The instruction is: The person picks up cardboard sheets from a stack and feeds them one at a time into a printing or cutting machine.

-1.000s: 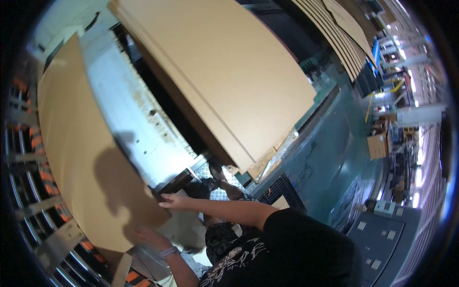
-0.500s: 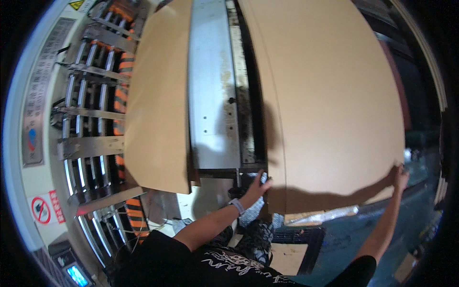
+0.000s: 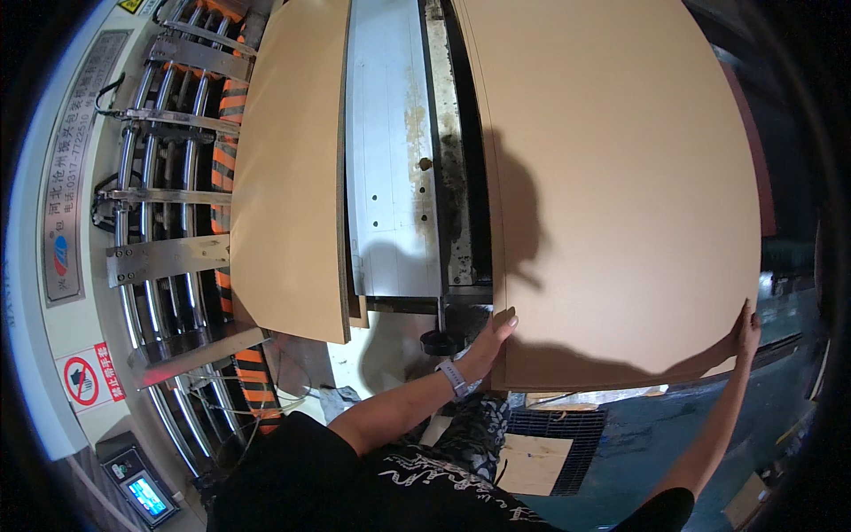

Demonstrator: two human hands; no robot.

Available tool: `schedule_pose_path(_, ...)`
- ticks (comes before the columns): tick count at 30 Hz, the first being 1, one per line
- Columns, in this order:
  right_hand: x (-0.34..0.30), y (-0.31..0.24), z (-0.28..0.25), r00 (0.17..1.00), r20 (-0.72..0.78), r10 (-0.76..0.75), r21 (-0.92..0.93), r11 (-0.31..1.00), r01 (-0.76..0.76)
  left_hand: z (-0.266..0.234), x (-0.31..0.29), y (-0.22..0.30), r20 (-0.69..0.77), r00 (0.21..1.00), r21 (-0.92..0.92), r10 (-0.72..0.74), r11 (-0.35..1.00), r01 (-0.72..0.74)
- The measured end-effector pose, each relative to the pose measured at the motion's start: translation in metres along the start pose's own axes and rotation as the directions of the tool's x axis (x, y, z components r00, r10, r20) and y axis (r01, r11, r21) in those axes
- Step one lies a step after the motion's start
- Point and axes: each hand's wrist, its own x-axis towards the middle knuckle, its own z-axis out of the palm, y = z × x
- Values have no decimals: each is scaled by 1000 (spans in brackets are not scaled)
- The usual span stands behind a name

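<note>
A large brown cardboard sheet [image 3: 629,195] fills the right half of the view, with a crease line running along its left side. My left hand [image 3: 483,350] grips its near left corner, the thumb on top and the fingers mostly hidden behind the edge. At the near right edge, my right hand [image 3: 750,334] is closed around the board, its fingers partly out of sight. A watch with a pale band [image 3: 456,379] is on my left wrist. Left of a metal machine bed [image 3: 390,133] lies a second brown cardboard piece [image 3: 288,177], apart from both hands.
Metal rollers [image 3: 151,213] and flat bars stand along the left beside an orange-and-black striped strip [image 3: 254,386]. A small lit screen [image 3: 146,495] is at the lower left. A black round knob [image 3: 441,343] sits below the bed's near end. A dark floor grate [image 3: 581,443] lies beneath.
My left hand has gone from fingers spread beside the sheet's edge to gripping its corner, thumb on top. The sheet has shifted slightly right; my right hand stays on its edge.
</note>
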Motion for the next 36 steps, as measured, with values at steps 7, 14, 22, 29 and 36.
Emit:
schedule_pose_path(7, -48, -12, 33, 987, -155, 38, -22, 999, -42, -45, -8, 23, 120, 993, 141, -6, 990, -11)
schedule_pose_path(14, -142, -53, 66, 993, -117, 17, -31, 999, -21, -85, -57, 75, 76, 975, 301, 209, 927, -222)
schedule_pose_path(22, -277, -86, 100, 969, 95, -227, 236, 951, 199, -177, -192, 202, 42, 999, 489, 31, 871, -47)
schedule_pose_path(29, -404, -142, 161, 751, 640, -161, 704, 513, -491, -257, -240, 167, -144, 972, 117, 184, 979, -168)
schedule_pose_path(36, -434, -165, 154, 704, 692, -158, 642, 581, -500, -318, -209, 150, -78, 990, 278, 116, 956, -90)
